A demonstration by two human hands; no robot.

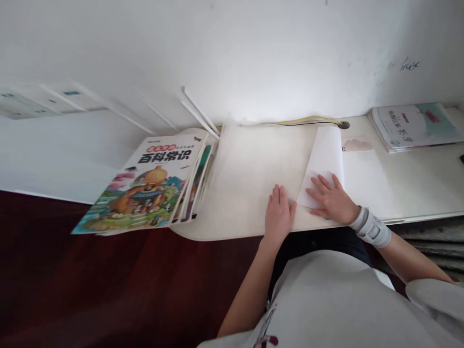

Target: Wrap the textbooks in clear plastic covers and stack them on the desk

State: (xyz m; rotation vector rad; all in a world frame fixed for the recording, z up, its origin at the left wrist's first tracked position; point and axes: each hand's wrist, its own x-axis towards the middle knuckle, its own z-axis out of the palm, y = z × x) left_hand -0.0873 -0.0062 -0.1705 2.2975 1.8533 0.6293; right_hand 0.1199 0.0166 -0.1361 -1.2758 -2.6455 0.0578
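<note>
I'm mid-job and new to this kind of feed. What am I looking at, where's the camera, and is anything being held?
There is no machine here, just one person's bare hands. The single picture comes from a camera worn on their head, looking forward and down. The right hand, with a gray wristband, lies spread on white paper. The left hand lies on the white table, its thumb near the paper's corner; I can't tell whether they touch. Neither hand appears to grip anything. Books are piled on the left, and booklets lie on the far right.
</note>
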